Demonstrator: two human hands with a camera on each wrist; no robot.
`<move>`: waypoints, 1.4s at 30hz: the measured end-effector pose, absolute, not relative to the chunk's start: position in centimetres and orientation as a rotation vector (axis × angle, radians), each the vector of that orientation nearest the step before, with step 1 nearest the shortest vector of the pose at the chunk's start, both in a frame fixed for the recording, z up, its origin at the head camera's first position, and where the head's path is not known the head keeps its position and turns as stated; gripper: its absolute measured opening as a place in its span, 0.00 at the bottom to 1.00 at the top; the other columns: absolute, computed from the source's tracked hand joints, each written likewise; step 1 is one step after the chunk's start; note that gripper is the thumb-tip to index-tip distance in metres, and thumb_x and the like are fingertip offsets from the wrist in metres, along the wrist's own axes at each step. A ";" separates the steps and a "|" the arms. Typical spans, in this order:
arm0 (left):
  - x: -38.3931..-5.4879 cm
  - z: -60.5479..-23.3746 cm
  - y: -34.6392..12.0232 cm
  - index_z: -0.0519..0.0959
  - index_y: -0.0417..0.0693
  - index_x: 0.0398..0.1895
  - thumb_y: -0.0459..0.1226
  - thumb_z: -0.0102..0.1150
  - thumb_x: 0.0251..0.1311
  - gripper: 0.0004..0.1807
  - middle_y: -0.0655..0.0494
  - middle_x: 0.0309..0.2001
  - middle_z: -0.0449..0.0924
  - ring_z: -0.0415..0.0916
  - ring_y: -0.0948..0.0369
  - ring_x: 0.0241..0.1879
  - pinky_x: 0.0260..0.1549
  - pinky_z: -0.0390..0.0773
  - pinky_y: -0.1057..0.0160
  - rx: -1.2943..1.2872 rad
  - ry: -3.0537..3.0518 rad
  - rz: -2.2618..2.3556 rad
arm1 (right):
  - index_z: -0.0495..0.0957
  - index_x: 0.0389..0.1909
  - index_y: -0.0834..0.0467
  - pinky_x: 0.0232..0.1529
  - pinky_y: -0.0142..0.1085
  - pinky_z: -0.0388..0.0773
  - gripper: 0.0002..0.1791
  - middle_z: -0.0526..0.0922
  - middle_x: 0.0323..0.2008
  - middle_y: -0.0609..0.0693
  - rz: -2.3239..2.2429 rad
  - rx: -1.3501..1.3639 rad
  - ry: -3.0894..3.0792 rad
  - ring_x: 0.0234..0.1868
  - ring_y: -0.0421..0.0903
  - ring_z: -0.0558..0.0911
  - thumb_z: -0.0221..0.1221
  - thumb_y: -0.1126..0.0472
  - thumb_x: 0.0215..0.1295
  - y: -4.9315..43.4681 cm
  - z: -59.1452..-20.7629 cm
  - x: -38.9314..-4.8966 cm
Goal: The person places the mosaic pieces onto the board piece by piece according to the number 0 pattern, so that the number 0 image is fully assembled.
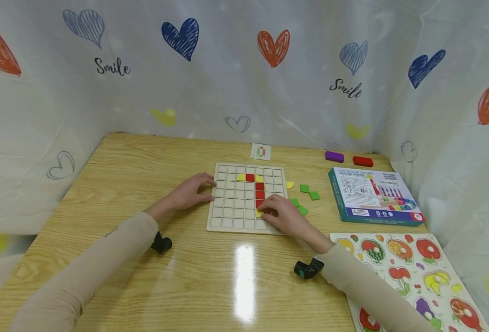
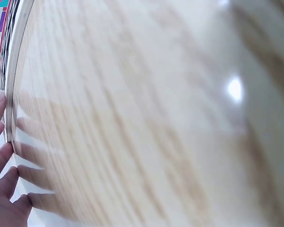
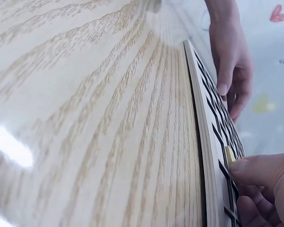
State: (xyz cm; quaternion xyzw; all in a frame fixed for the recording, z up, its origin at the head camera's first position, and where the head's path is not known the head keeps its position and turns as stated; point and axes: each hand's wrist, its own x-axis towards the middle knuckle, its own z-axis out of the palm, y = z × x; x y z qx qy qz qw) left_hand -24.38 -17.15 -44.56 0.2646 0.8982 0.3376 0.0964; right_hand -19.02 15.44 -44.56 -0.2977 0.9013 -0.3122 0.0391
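Note:
A wooden grid board [image 1: 229, 203] lies on the table. My right hand [image 1: 285, 214] pinches a small yellow rounded piece [image 3: 230, 153] between thumb and fingers, at a cell low in the column of red squares [image 1: 260, 194]. Part of that column is hidden behind the fingers. Higher on the board, a red square [image 1: 250, 177] sits between two yellow pieces [image 1: 241, 177]. At the board's left edge, the fingertips and thumb of my left hand [image 1: 188, 191] touch the rim, holding no piece.
Green pieces [image 1: 304, 188] and a yellow piece [image 1: 290, 185] lie right of the board. Behind it is a small pattern card [image 1: 261, 151]. Farther right are a purple block [image 1: 334, 157], a red block [image 1: 362, 161], a boxed toy set [image 1: 373, 196] and a fruit puzzle board [image 1: 443, 288].

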 end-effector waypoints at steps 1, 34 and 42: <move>-24.4 -44.6 -17.1 0.76 0.40 0.58 0.41 0.64 0.63 0.22 0.41 0.67 0.66 0.58 0.44 0.69 0.67 0.56 0.42 0.784 2.660 1.000 | 0.84 0.45 0.57 0.42 0.37 0.77 0.08 0.80 0.45 0.49 -0.960 -0.906 2.763 0.41 0.42 0.77 0.63 0.65 0.66 15.5 -44.5 -19.0; -24.5 -44.6 -16.9 0.75 0.40 0.59 0.40 0.64 0.64 0.23 0.40 0.68 0.64 0.56 0.43 0.70 0.68 0.54 0.41 0.780 2.662 0.981 | 0.82 0.51 0.58 0.40 0.37 0.77 0.15 0.79 0.45 0.51 -1.210 -0.558 2.877 0.39 0.44 0.77 0.65 0.58 0.65 19.1 -44.9 -18.0; -24.4 -44.6 -16.9 0.75 0.40 0.58 0.40 0.64 0.63 0.22 0.40 0.67 0.65 0.57 0.43 0.70 0.67 0.56 0.42 0.780 2.671 0.984 | 0.78 0.57 0.62 0.43 0.46 0.77 0.23 0.78 0.50 0.59 -1.138 -0.368 2.944 0.44 0.53 0.79 0.65 0.58 0.64 23.1 -45.0 -17.9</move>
